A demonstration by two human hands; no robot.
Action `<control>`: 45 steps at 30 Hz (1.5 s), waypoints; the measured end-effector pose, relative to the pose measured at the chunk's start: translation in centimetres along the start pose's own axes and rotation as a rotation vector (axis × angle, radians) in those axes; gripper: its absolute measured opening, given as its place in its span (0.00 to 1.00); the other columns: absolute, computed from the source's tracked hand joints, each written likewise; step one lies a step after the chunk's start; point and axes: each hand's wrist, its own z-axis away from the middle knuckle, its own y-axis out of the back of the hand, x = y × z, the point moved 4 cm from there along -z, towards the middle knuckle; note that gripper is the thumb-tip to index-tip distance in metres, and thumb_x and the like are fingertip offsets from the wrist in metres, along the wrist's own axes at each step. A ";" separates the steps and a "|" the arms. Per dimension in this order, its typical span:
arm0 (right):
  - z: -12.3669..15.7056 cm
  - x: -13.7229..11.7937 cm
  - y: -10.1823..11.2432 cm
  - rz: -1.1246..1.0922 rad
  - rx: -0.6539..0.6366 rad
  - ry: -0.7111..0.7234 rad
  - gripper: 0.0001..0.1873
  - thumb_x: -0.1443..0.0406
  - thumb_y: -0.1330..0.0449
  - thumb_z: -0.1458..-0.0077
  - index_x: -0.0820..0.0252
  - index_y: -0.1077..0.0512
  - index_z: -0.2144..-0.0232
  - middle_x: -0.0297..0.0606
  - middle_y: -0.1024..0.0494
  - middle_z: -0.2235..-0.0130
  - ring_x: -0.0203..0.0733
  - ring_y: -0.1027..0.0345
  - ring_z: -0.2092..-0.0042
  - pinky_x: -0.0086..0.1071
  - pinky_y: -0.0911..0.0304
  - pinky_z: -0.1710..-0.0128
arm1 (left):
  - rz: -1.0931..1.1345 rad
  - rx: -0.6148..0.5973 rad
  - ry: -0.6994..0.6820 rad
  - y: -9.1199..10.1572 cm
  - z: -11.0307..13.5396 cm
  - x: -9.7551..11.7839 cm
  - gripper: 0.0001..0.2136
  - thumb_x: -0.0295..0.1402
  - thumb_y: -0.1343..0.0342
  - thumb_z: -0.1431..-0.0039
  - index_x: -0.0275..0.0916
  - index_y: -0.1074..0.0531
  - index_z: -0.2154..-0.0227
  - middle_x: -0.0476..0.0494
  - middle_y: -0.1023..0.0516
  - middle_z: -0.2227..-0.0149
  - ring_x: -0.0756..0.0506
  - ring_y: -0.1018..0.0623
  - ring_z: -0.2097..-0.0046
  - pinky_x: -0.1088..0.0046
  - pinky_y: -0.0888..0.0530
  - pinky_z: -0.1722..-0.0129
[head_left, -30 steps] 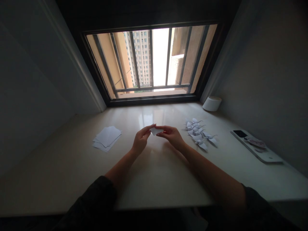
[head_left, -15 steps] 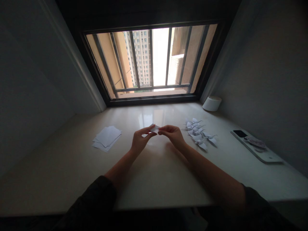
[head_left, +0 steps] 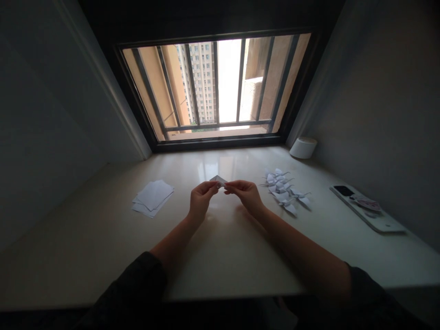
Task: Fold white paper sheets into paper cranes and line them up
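Note:
A small folded piece of white paper is held up over the middle of the sill, its peaked top edge showing above my fingers. My left hand pinches its near left part between thumb and fingers. On the other side, my right hand grips the right corner with its fingertips. My fingers cover the paper's lower part. To the right of my right hand lies a cluster of several folded paper cranes. Left of my left hand rests a loose stack of white paper sheets.
The pale windowsill carries everything. At the right lies a phone with a round attachment on its back. A white cylindrical object stands in the far right corner. Behind is a barred window, with walls on both sides.
The left thumb and fingers have closed together on the folded paper, where they were spread apart before. The paper's peak now shows above the fingertips. The right hand has barely moved.

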 end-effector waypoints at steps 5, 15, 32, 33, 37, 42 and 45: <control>0.3 -0.3 0.0 0.052 0.070 0.048 0.13 0.59 0.31 0.64 0.58 0.22 0.73 0.37 0.20 0.74 0.43 0.26 0.73 0.36 0.31 0.69 | -0.051 0.020 0.032 0.1 0.2 0.0 0.11 0.36 0.36 0.57 0.37 0.23 0.69 0.43 0.21 0.68 0.47 0.23 0.65 0.70 0.28 0.64; 0.2 -0.1 -0.2 -0.018 0.062 0.004 0.13 0.60 0.31 0.64 0.56 0.22 0.71 0.36 0.20 0.73 0.41 0.26 0.73 0.34 0.33 0.69 | 0.186 0.009 0.057 -0.4 0.3 -0.6 0.08 0.32 0.35 0.57 0.37 0.26 0.73 0.47 0.21 0.69 0.49 0.23 0.63 0.68 0.29 0.56; 0.5 -0.3 -0.4 0.008 0.122 0.036 0.13 0.58 0.31 0.64 0.57 0.22 0.72 0.37 0.20 0.71 0.43 0.26 0.72 0.37 0.32 0.67 | 0.181 0.079 0.053 -0.5 0.6 0.0 0.10 0.34 0.36 0.56 0.35 0.29 0.74 0.46 0.21 0.69 0.49 0.23 0.64 0.65 0.28 0.55; 0.5 -0.3 -0.5 0.005 0.121 0.030 0.13 0.58 0.31 0.64 0.57 0.22 0.73 0.37 0.20 0.72 0.42 0.26 0.72 0.37 0.32 0.67 | 0.181 0.084 0.052 -0.5 0.6 0.0 0.10 0.34 0.35 0.57 0.35 0.29 0.74 0.46 0.21 0.70 0.48 0.23 0.65 0.65 0.28 0.55; 0.4 -0.1 -0.5 -0.002 0.102 0.012 0.15 0.57 0.31 0.65 0.58 0.22 0.72 0.38 0.20 0.72 0.43 0.26 0.70 0.38 0.32 0.65 | 0.158 0.095 0.038 -0.5 0.6 0.2 0.12 0.35 0.35 0.58 0.35 0.32 0.76 0.46 0.22 0.70 0.48 0.22 0.66 0.63 0.27 0.56; 0.3 0.3 -0.4 -0.033 0.093 -0.022 0.17 0.57 0.30 0.67 0.58 0.22 0.72 0.37 0.20 0.73 0.41 0.28 0.72 0.37 0.32 0.66 | 0.130 0.082 0.026 -0.5 0.7 0.2 0.13 0.37 0.35 0.58 0.36 0.32 0.75 0.45 0.21 0.70 0.47 0.22 0.65 0.63 0.27 0.57; 0.2 0.4 -0.4 -0.051 0.085 -0.027 0.16 0.59 0.30 0.67 0.58 0.22 0.72 0.36 0.20 0.73 0.39 0.28 0.72 0.35 0.33 0.67 | 0.114 0.079 0.007 -0.4 0.6 0.1 0.13 0.37 0.35 0.57 0.36 0.33 0.75 0.45 0.21 0.70 0.47 0.22 0.65 0.63 0.26 0.58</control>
